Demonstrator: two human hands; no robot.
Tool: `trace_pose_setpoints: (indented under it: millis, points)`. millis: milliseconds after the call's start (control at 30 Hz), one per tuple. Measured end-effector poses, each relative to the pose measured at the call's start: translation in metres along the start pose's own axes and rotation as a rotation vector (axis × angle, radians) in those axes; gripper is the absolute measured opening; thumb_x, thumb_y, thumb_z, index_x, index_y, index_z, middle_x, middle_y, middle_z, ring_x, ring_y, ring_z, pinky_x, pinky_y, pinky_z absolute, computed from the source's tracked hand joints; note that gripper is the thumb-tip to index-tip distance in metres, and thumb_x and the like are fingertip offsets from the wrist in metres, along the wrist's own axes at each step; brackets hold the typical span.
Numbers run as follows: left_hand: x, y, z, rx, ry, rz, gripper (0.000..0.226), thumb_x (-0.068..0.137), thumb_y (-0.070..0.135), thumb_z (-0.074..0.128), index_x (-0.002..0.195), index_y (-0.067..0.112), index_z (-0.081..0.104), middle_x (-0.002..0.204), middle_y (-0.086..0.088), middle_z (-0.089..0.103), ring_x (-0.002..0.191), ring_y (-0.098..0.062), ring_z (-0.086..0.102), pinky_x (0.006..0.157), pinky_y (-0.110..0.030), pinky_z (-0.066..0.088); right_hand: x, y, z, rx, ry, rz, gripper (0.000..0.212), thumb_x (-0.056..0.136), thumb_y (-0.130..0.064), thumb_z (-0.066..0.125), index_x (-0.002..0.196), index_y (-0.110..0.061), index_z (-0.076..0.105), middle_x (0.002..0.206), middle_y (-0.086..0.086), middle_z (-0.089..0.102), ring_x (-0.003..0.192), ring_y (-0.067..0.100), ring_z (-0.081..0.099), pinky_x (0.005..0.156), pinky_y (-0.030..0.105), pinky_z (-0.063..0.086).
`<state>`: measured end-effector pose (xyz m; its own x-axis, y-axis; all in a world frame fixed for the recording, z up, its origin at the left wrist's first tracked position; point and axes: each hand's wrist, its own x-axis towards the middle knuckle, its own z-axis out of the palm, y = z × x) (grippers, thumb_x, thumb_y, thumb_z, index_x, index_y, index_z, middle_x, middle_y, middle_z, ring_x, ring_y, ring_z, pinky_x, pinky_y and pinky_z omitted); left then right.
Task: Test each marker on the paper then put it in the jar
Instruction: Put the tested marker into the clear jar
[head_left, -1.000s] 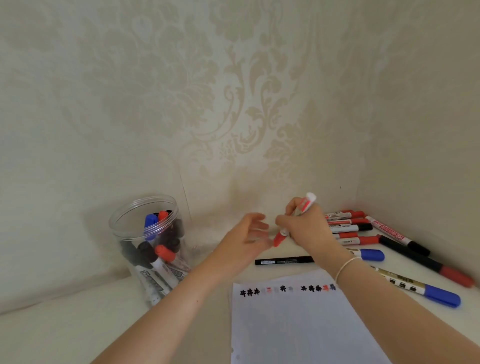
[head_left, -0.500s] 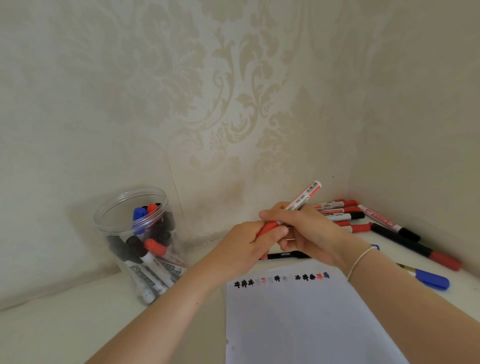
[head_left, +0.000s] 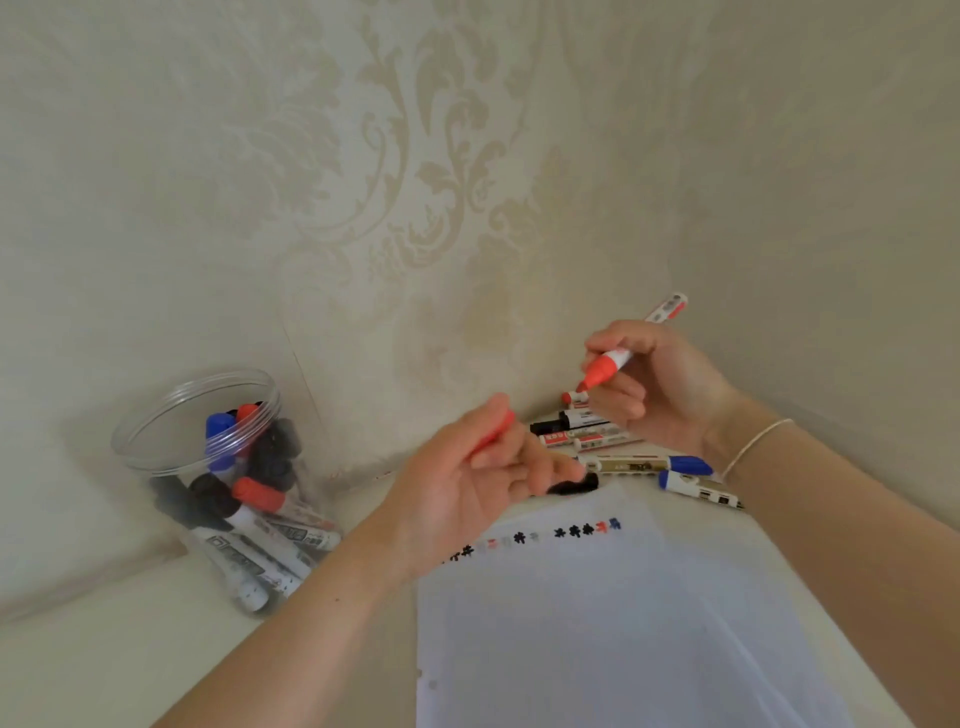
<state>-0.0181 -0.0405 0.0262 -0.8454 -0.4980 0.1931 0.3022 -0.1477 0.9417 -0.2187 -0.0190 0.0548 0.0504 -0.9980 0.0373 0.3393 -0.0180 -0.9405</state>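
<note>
At centre right of the frame, the right hand (head_left: 660, 384) grasps a red marker (head_left: 618, 358) by its barrel, uncapped, red tip slanting down-left and white tail rising toward the upper right. Just left of centre, the left hand (head_left: 467, 478) pinches the red cap (head_left: 496, 434) between thumb and fingers, apart from the marker's tip. Below both hands, the white paper (head_left: 623, 623) fills the lower middle, with a row of small black, red and blue test marks along its top edge. At middle left the clear jar (head_left: 171, 457) holds several capped markers. Behind the hands, loose markers (head_left: 634, 464) lie on the table near the corner.
</note>
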Motion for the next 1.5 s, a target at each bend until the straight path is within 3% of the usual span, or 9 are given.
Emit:
trace_pose_setpoints:
  millis: [167,300,367,433,533,667,1033,1167,1500]
  points:
    - [-0.002,-0.024,-0.016,0.759,0.198,-0.124,0.033,0.093,0.044,0.052,0.078,0.017,0.063,0.082,0.004,0.066,0.085,-0.008,0.063,0.081,-0.026,0.050,-0.001,0.021,-0.032,-0.034,0.309,-0.052,0.037,0.088,-0.017,0.055,0.052,-0.014,0.051,0.041,-0.002,0.031,0.034,0.011,0.022,0.043,0.026,0.013]
    - [0.005,-0.054,-0.002,1.196,-0.008,-0.097,0.025,0.094,0.034,0.057,0.117,0.028,0.062,0.120,0.019,0.060,0.107,0.007,0.053,0.091,-0.013,0.041,-0.006,0.046,-0.035,-0.106,0.460,0.015,0.022,0.085,-0.018,0.065,0.065,-0.013,0.056,0.050,0.000,0.042,0.041,0.010,0.033,0.037,0.019,0.026]
    - [0.007,-0.073,0.006,1.463,-0.124,0.019,0.037,0.095,0.041,0.052,0.129,0.029,0.055,0.139,0.018,0.050,0.126,0.002,0.045,0.103,-0.018,0.037,-0.012,0.057,-0.038,-0.117,0.497,0.042,0.017,0.083,-0.020,0.070,0.072,-0.014,0.058,0.055,0.000,0.049,0.046,0.011,0.040,0.039,0.019,0.034]
    - [0.007,-0.087,0.013,1.653,-0.174,0.188,0.040,0.095,0.046,0.045,0.127,0.026,0.056,0.139,0.013,0.052,0.121,-0.008,0.054,0.095,-0.028,0.049,-0.017,0.068,-0.040,-0.100,0.491,0.041,0.015,0.083,-0.019,0.070,0.074,-0.014,0.059,0.059,0.002,0.053,0.049,0.013,0.045,0.042,0.021,0.037]
    - [0.009,-0.097,0.016,1.692,-0.203,0.312,0.040,0.094,0.048,0.041,0.120,0.024,0.059,0.134,0.007,0.058,0.100,-0.017,0.067,0.067,-0.036,0.058,-0.023,0.082,-0.040,-0.070,0.505,-0.028,0.010,0.085,-0.013,0.068,0.077,-0.012,0.061,0.061,0.005,0.054,0.050,0.017,0.049,0.047,0.026,0.042]
    - [0.010,-0.100,0.012,1.701,-0.178,0.372,0.039,0.092,0.050,0.041,0.117,0.027,0.061,0.131,0.010,0.060,0.091,-0.013,0.070,0.055,-0.029,0.056,-0.025,0.088,-0.038,-0.098,0.535,-0.133,0.012,0.086,-0.005,0.065,0.077,-0.009,0.058,0.061,0.012,0.055,0.050,0.021,0.051,0.048,0.030,0.043]
    - [0.007,-0.100,0.014,1.716,-0.162,0.320,0.040,0.093,0.053,0.043,0.121,0.028,0.060,0.131,0.008,0.060,0.087,-0.011,0.070,0.058,-0.024,0.055,-0.030,0.089,-0.037,-0.340,0.740,-0.157,0.025,0.085,-0.002,0.059,0.063,-0.005,0.048,0.046,0.010,0.049,0.036,0.016,0.044,0.038,0.025,0.037]
    - [0.008,-0.101,0.014,1.701,-0.152,0.341,0.040,0.093,0.052,0.045,0.120,0.028,0.060,0.131,0.007,0.060,0.087,-0.011,0.070,0.057,-0.026,0.056,-0.027,0.093,-0.038,-0.410,0.905,-0.102,0.029,0.081,0.000,0.055,0.057,-0.011,0.042,0.052,0.008,0.044,0.045,0.017,0.042,0.044,0.025,0.040]
    - [0.008,-0.099,0.014,1.693,-0.141,0.315,0.041,0.092,0.052,0.044,0.121,0.028,0.061,0.130,0.011,0.060,0.086,-0.006,0.069,0.054,-0.023,0.055,-0.026,0.093,-0.034,-0.500,0.925,-0.072,0.026,0.080,-0.001,0.055,0.060,-0.011,0.040,0.060,0.010,0.043,0.056,0.020,0.040,0.054,0.030,0.039]
